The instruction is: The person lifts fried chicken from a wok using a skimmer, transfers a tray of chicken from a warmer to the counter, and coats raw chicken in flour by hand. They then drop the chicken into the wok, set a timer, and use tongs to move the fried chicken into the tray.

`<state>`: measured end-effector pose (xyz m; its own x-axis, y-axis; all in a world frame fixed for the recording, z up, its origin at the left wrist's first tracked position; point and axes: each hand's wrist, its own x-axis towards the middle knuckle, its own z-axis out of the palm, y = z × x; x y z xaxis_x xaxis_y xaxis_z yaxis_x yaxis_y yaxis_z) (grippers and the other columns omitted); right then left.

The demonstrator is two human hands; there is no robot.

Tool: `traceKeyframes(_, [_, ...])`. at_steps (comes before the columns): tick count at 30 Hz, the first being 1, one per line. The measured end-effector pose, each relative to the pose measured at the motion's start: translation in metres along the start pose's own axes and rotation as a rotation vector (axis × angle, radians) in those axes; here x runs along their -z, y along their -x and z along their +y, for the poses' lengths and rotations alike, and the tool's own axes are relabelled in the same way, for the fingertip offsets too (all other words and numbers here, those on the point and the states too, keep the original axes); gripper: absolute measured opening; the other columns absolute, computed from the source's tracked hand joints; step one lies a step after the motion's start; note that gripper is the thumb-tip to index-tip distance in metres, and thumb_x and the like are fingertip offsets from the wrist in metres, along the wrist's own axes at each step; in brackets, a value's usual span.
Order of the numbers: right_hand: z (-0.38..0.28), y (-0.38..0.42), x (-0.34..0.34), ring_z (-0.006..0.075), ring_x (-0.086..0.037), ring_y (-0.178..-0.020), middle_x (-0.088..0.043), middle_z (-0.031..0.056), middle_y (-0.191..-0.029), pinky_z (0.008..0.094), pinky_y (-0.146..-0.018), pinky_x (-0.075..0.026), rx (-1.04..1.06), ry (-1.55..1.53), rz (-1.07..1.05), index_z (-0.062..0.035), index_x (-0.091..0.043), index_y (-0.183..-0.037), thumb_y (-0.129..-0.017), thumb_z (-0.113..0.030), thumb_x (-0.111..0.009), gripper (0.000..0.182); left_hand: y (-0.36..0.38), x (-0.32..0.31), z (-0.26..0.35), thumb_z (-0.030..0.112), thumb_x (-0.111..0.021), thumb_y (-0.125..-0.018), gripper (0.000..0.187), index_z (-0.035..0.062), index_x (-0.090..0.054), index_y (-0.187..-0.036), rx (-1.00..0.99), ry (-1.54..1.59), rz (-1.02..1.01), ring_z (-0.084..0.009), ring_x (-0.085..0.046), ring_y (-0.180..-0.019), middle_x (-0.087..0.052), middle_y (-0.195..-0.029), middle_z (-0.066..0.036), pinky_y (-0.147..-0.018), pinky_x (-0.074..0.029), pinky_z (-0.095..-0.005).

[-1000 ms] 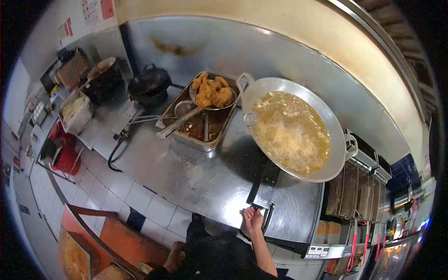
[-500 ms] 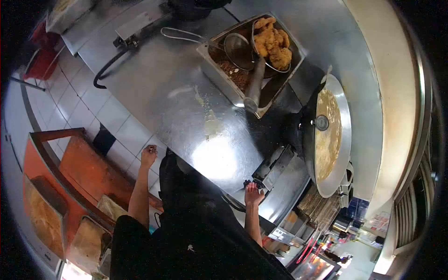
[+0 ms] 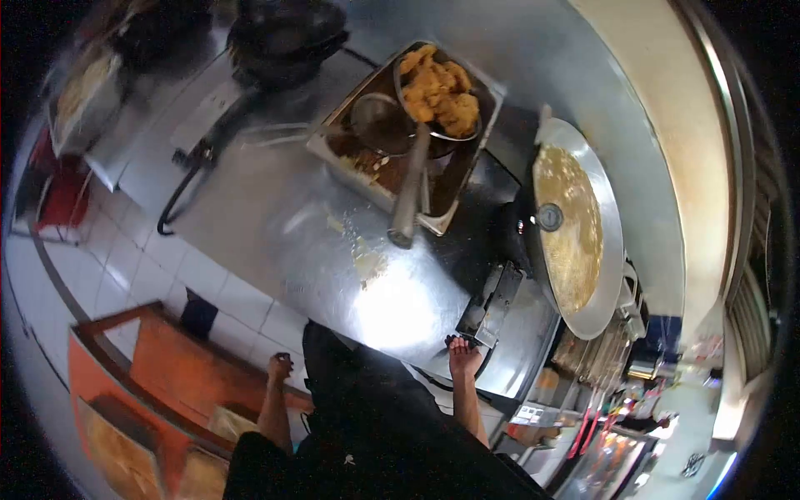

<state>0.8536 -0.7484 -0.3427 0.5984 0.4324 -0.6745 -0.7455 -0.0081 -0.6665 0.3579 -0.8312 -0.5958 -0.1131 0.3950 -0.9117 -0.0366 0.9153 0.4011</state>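
My right hand [image 3: 464,360] is at the front edge of the steel counter, its fingers curled at a small black knob [image 3: 456,340] beside the burner fittings. Away from the counter, over the floor side, my left hand [image 3: 281,365] hangs with curled fingers; whether anything is inside them is hidden. Beyond my right hand a large wok [image 3: 611,250] holds bubbling oil [image 3: 571,242]. Golden fried chicken pieces [image 3: 437,92] sit in a strainer with a thick handle [image 3: 406,204], resting across a rectangular metal pan [image 3: 446,218]. A second wire strainer [image 3: 375,117] lies in that pan over brown crumbs.
The steel counter [image 3: 292,242] carries an oily smear. Dark pans [image 3: 287,42] stand at its far left. An orange stand [image 3: 179,350] with trays is at my left, above white floor tiles [image 3: 200,265]. A red stool [image 3: 65,196] stands farther off.
The view has shifted, so the pan and wok appear farther left and more dark pans show at the top. My right hand stays at the knob; my left hand still hangs at my side.
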Motion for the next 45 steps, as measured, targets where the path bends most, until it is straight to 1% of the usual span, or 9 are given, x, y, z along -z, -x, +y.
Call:
traceKeyframes(4, [0.004, 0.006, 0.016, 0.0260, -0.057, -0.082, -0.057, 0.0101, -0.084, 0.0395, -0.077, -0.047, -0.132, -0.179, -0.527, -0.0040, -0.049, -0.088, -0.093, -0.034, -0.040, 0.031, 0.002, -0.004, 0.026, 0.025, -0.051, -0.088, 0.027, 0.0000, -0.062, -0.086, 0.002, 0.034, -0.263, -0.0183, -0.059, -0.054, -0.062, -0.066, -0.010, -0.045, -0.047, -0.0333])
traceKeyframes(10, [-0.004, 0.119, 0.044, 0.0122, -0.058, -0.067, -0.063, 0.0059, -0.077, 0.0239, -0.058, -0.048, 0.108, 0.803, -0.263, -0.0041, -0.059, -0.088, -0.088, -0.033, -0.054, 0.029, 0.042, -0.084, 0.127, 0.023, -0.049, -0.087, 0.026, 0.0009, -0.063, -0.091, -0.369, -0.819, -0.522, -0.0219, -0.059, -0.068, -0.062, -0.078, -0.012, -0.058, -0.046, -0.0349])
traceKeyframes(15, [0.086, 0.119, 0.212, 0.0359, -0.061, -0.091, -0.063, 0.0186, -0.107, 0.0434, -0.082, -0.048, -0.174, 1.338, 0.094, -0.0017, -0.060, -0.113, -0.087, -0.049, -0.048, 0.055, 0.120, -0.189, 0.203, 0.022, -0.048, -0.086, 0.027, 0.0016, -0.063, -0.096, -0.656, -1.468, -0.747, -0.0249, -0.058, -0.079, -0.062, -0.087, -0.014, -0.068, -0.045, -0.0362])
traceKeyframes(19, [0.064, 0.130, 0.299, 0.0320, -0.059, -0.101, -0.065, 0.0170, -0.103, 0.0426, -0.091, -0.042, -0.224, 1.232, -0.133, -0.0039, -0.060, -0.113, -0.087, -0.052, -0.048, 0.056, 0.195, -0.282, 0.183, 0.020, -0.047, -0.086, 0.028, 0.0022, -0.063, -0.100, -0.823, -1.794, -0.853, -0.0273, -0.058, -0.089, -0.062, -0.095, -0.016, -0.077, -0.045, -0.0372])
traceKeyframes(23, [-0.071, 0.203, 0.321, 0.0275, -0.060, -0.098, -0.065, 0.0169, -0.088, 0.0395, -0.088, -0.044, 0.137, 0.357, 0.183, -0.0041, -0.060, -0.107, -0.086, -0.038, -0.055, 0.040, 0.261, -0.368, 0.133, 0.019, -0.046, -0.086, 0.030, 0.0028, -0.064, -0.103, -0.966, -2.060, -0.966, -0.0297, -0.057, -0.098, -0.062, -0.103, -0.017, -0.085, -0.044, -0.0382])
traceKeyframes(25, [-0.130, 0.243, 0.334, 0.0287, -0.060, -0.097, -0.065, 0.0161, -0.096, 0.0390, -0.087, -0.047, 0.438, 0.636, 0.561, -0.0024, -0.059, -0.106, -0.082, -0.018, -0.056, 0.029, 0.297, -0.416, 0.098, 0.019, -0.045, -0.085, 0.032, 0.0031, -0.064, -0.105, -1.027, -2.172, -1.063, -0.0309, -0.057, -0.103, -0.062, -0.107, -0.018, -0.090, -0.044, -0.0388])
traceKeyframes(29, [-0.192, 0.249, 0.433, 0.0298, -0.062, -0.090, -0.065, 0.0154, -0.090, 0.0374, -0.081, -0.050, 0.925, 0.693, 0.726, -0.0037, -0.058, -0.107, -0.082, -0.017, -0.055, 0.029, 0.413, -0.569, -0.003, 0.029, -0.049, -0.086, 0.035, 0.0058, -0.063, -0.108, -1.163, -2.399, -1.306, -0.0310, -0.060, -0.101, -0.064, -0.107, -0.016, -0.087, -0.045, -0.0402])
traceKeyframes(38, [-0.159, 0.200, 0.662, 0.0280, -0.065, -0.086, -0.067, 0.0148, -0.092, 0.0378, -0.076, -0.050, 0.238, 0.499, 1.043, -0.0049, -0.060, -0.107, -0.084, -0.025, -0.056, 0.030, 0.585, -0.851, -0.269, 0.029, -0.051, -0.090, 0.034, 0.0038, -0.062, -0.109, -1.139, -1.699, -1.987, -0.0297, -0.063, -0.094, -0.065, -0.099, -0.019, -0.082, -0.047, -0.0360])
traceKeyframes(45, [-0.129, 0.193, 0.759, 0.0299, -0.058, -0.082, -0.059, 0.0167, -0.088, 0.0378, -0.074, -0.046, -0.079, 0.178, 1.285, -0.0003, -0.057, -0.095, -0.086, -0.025, -0.053, 0.026, 0.796, -1.093, -0.437, 0.017, -0.049, -0.092, 0.025, 0.0008, -0.062, -0.106, -1.125, -1.348, -2.306, -0.0119, -0.057, -0.071, -0.062, -0.077, -0.006, -0.067, -0.048, -0.0285])
